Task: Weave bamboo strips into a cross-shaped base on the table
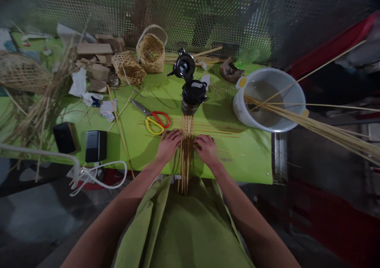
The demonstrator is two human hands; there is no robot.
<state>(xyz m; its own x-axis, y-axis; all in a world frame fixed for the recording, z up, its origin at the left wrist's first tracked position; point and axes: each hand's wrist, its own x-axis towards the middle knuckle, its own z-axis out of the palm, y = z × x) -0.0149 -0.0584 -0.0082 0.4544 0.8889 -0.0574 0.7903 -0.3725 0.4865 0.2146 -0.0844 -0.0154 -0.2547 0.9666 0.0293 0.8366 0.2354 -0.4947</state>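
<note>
A narrow bundle of bamboo strips [186, 157] runs lengthwise toward my body, with some strips woven across at its far end. My left hand [170, 144] is at the bundle's left edge, fingers bent onto the strips. On the opposite edge, my right hand [206, 147] has its fingers curled against them; the fingertips are too small to make out fully. A black lidded container [192, 97] stands at the far end of the weave. Thin loose strips [219, 128] lie crosswise beyond my hands. Scissors [151, 116] with red and yellow handles lie open left of the bundle.
A white bucket [242, 107] of water at right holds long strips [320, 127] jutting past the table edge. Two small woven baskets [151, 54] stand at the back. Left are cardboard pieces [95, 58], a black power bank [96, 146], a white cable [118, 163] and dry strips [44, 101].
</note>
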